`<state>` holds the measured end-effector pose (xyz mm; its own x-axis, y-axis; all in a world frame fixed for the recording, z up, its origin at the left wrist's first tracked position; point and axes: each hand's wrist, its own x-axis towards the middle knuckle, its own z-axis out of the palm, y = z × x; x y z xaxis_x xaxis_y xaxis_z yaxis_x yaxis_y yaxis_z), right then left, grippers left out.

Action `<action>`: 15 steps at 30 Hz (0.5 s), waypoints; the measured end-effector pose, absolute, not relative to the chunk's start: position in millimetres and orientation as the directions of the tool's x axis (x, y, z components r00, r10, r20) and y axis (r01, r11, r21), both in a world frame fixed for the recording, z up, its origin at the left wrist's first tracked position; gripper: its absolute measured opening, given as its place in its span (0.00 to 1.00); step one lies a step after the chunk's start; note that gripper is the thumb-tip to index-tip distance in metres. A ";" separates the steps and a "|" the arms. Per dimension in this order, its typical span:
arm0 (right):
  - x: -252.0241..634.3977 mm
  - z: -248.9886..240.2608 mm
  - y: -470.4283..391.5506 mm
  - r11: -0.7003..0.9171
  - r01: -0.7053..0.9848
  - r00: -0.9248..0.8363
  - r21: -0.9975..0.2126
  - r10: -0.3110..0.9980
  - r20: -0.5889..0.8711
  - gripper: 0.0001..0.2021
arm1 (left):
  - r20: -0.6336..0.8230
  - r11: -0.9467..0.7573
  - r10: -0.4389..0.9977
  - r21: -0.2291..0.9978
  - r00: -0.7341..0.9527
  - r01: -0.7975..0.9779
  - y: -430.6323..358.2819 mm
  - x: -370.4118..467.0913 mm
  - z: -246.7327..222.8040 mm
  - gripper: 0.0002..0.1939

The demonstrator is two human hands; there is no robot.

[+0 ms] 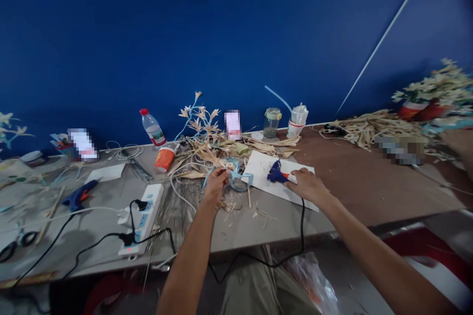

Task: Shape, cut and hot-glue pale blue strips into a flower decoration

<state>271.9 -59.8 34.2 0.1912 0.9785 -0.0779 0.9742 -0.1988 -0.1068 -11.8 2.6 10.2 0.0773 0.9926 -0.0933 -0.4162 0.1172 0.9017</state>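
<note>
My left hand (217, 183) is pinched closed beside a pair of light blue looped handles (242, 182), perhaps scissors. Between its fingertips is something small and pale that blurs into the husk scraps behind it. My right hand (307, 184) curls over the handle end of a blue glue gun (275, 172) with an orange trigger. That gun lies on a white sheet (256, 165), its black cord running down from under my hand. Just behind my left hand stand husk flowers (199, 120) on light blue stems, above a heap of dried husk strips (207, 152).
Left of me are a power strip (146, 221), wires, a second glue gun (79, 196) and black-handled scissors (18, 243). An orange cup (164, 159), bottle (152, 130), phone (232, 124), jar (272, 122) and paper cup (296, 123) line the back. Cords hang at the table's front edge.
</note>
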 end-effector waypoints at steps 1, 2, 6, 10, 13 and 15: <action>269.9 35.8 -59.8 -0.197 0.977 0.188 -0.079 0.976 -0.110 0.23 | -0.095 0.122 0.992 0.905 0.086 -0.407 2.0 -11.7 11.0 0.17; 267.8 37.5 -59.0 -0.191 0.980 0.182 -0.059 0.973 -0.140 0.22 | -0.097 0.125 0.991 0.910 0.091 -0.396 1.4 -11.8 11.8 0.17; 262.9 40.6 -53.1 -0.182 0.982 0.166 -0.060 0.965 -0.205 0.21 | -0.111 0.148 0.987 0.905 0.114 -0.398 -1.1 -12.5 15.1 0.18; 264.1 32.3 -48.4 -0.207 0.972 0.182 -0.115 0.963 -0.198 0.25 | -0.126 0.177 0.981 0.896 0.149 -0.407 -2.3 -13.5 16.0 0.19; 267.6 23.5 -44.6 -0.186 0.972 0.159 -0.141 0.970 -0.186 0.23 | -0.143 0.200 0.975 0.902 0.172 -0.383 -1.1 -14.0 13.1 0.19; 271.5 18.6 -41.4 -0.166 0.967 0.136 -0.192 0.978 -0.160 0.22 | -0.163 0.223 0.970 0.890 0.179 -0.399 0.2 -14.7 10.8 0.18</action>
<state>271.5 -41.4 18.6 0.1357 0.9778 -0.1596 0.9673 -0.1656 -0.1922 -14.7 0.2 10.8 0.1786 0.9702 -0.1635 -0.3986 0.2233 0.8895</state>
